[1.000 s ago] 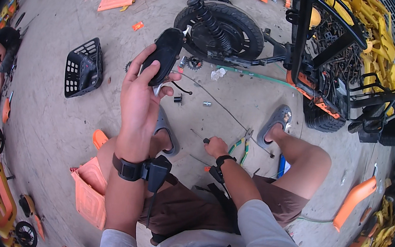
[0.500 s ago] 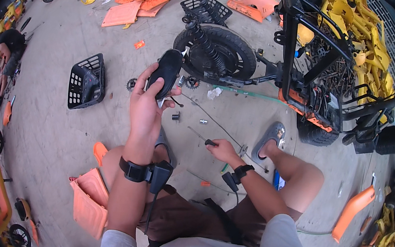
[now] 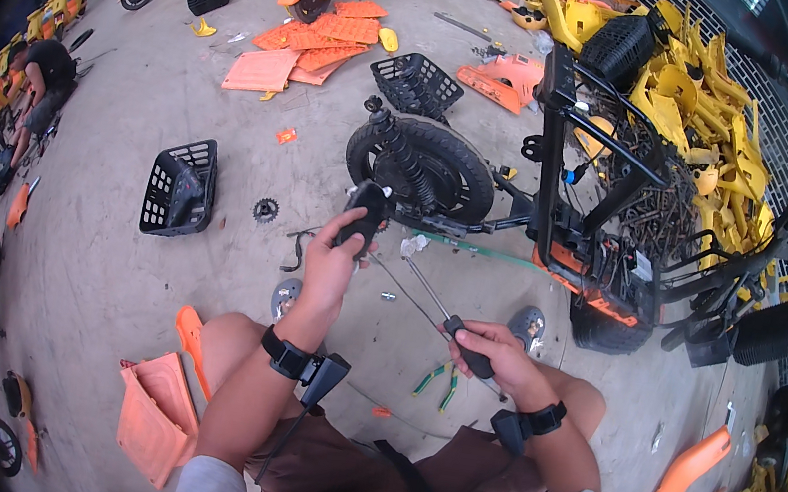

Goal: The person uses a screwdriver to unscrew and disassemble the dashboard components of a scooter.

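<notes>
My left hand (image 3: 329, 265) grips a dark, elongated, rounded part (image 3: 366, 210), its thumb pressed along the near side. The part's exact kind cannot be made out. In my right hand (image 3: 507, 361) is a screwdriver (image 3: 425, 287) with a black handle; its long metal shaft slants up and to the left, the tip apart from the dark part. Beyond my left hand a wheel with a black tyre (image 3: 357, 152) lies on the floor, joined to a black vehicle frame (image 3: 554, 128). Green-handled pliers (image 3: 447, 392) lie below the screwdriver.
A black basket (image 3: 181, 186) stands at left, a toothed ring (image 3: 266, 210) beside it. Orange panels (image 3: 156, 419) lie near my left knee; another orange piece (image 3: 683, 480) is at right. Yellow shells (image 3: 692, 97) are heaped at the far right. A person (image 3: 41, 81) crouches at far left.
The view has tilted up. My left hand has lowered the dark part and turned it. The screwdriver now points more steeply upward, and the pliers have come into full view.
</notes>
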Demonstrator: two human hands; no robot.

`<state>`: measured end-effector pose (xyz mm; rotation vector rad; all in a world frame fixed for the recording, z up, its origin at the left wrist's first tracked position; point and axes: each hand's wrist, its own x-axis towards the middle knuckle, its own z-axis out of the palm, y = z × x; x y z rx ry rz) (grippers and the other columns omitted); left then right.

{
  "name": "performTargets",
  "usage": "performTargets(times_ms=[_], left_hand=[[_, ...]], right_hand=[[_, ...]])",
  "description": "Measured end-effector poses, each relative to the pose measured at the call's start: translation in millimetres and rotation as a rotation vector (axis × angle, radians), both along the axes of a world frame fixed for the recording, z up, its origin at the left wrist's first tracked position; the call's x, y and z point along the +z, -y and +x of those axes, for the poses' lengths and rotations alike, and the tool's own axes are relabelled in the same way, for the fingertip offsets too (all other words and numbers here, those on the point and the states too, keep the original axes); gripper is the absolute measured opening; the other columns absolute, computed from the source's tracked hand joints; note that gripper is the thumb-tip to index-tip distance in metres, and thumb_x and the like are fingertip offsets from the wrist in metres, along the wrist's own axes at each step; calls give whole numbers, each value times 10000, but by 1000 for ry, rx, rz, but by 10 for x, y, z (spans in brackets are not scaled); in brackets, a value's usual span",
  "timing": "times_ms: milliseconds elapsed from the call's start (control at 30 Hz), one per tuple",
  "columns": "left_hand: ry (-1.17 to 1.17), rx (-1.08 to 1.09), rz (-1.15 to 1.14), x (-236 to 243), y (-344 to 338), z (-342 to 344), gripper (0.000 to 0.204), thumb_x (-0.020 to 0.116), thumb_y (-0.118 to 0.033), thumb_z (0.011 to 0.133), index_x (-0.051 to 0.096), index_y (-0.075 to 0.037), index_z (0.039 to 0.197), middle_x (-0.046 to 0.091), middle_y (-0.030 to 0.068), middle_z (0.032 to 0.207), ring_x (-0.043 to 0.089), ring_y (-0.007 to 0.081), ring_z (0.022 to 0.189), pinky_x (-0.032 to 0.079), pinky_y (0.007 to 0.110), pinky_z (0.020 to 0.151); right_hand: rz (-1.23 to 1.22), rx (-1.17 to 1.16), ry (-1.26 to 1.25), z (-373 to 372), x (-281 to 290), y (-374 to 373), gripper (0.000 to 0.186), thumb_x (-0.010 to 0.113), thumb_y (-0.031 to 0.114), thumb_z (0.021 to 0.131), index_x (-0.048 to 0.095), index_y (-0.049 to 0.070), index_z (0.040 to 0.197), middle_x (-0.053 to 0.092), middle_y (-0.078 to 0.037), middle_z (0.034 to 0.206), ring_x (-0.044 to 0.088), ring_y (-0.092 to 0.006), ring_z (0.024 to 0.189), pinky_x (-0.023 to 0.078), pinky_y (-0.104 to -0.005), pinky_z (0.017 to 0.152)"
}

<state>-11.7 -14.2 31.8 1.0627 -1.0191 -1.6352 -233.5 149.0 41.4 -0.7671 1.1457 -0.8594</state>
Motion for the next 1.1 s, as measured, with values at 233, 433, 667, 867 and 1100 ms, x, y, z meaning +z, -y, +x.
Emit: performTargets(times_ms=[233,433,667,867,1100], left_hand=[[-395,-205,127,147,-159,-242,650,427,60,907,244,-127,1502,568,256,1225,670,324,925,561,405,784],[-426,-203,100,131,-171,-319,601,425,49,897,292,-82,1469,574,266,1221,674,349,952,567,419,804],[-449,-204,119,164,-218,-379,575,434,34,894,308,-59,1447,596,257,1177,677,358,949,565,420,841],[-455,-232,147,218,-252,-385,572,437,26,895,309,-63,1446,589,255,1187,673,353,966,560,420,862],[-474,-251,173,223,-259,-360,563,451,7,898,322,-76,1440,602,241,1168,673,338,975,550,420,887]], right_hand=[[33,-98,346,34,-14,-121,411,536,227,981,539,-84,1249,572,-45,807,548,-123,648,441,-253,551],[65,-156,421,-37,-61,-152,423,532,237,983,515,-79,1264,578,-53,825,550,-135,648,447,-264,553],[115,-184,543,-73,-121,-158,449,526,264,983,499,-74,1278,566,-47,810,537,-144,640,439,-281,551],[172,-164,650,-54,-194,-134,467,504,299,985,479,-54,1290,554,-34,808,516,-142,645,410,-274,557],[183,-151,721,-25,-238,-122,482,494,316,975,461,-45,1292,539,-34,806,497,-145,646,395,-285,567]])
